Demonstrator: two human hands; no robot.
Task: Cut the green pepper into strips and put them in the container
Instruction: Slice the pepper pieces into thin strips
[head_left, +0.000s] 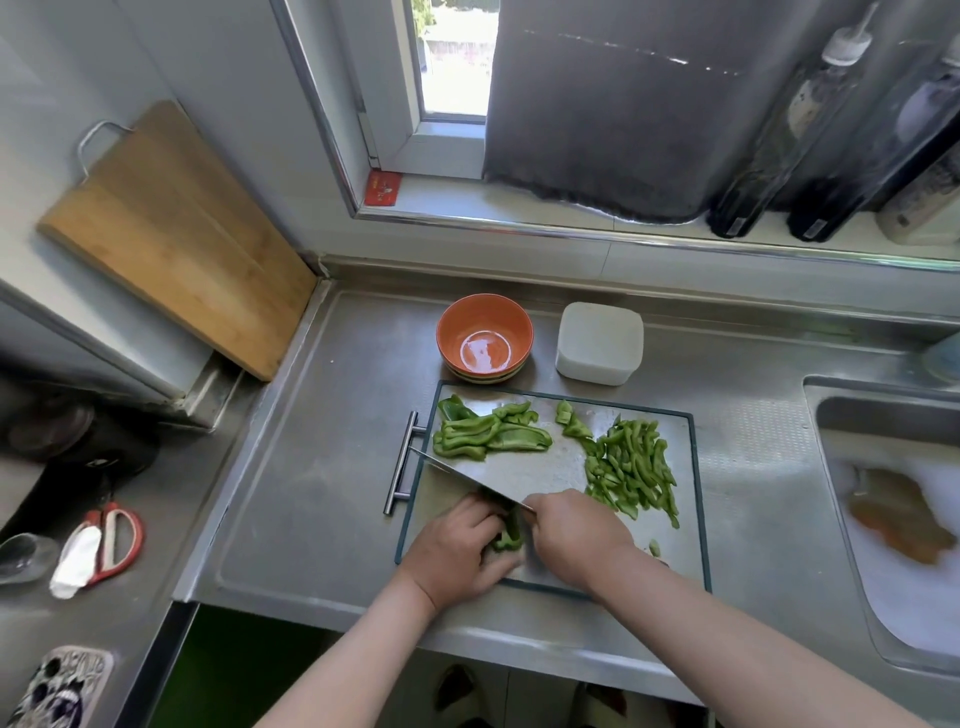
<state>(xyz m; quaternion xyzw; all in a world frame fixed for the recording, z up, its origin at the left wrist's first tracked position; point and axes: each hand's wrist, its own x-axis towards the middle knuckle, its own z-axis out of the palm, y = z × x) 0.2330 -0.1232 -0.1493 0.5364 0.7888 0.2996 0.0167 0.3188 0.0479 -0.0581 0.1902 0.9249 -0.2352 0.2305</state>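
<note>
Left hand curled down over a pepper piece at the near edge of the cutting board, pinning it. Wider uncut pieces heaped far left on the board. Cleaver slanted, edge on the held piece. Right hand wrapped round the handle, itself hidden. Cut strips piled right. White container behind the board; contents not discernible. Best done with fingertips tucked, knuckles guiding the blade, cuts thin and even.

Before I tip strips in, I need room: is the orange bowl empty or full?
Empty: the orange bowl shows only its bare glossy inside.
</note>
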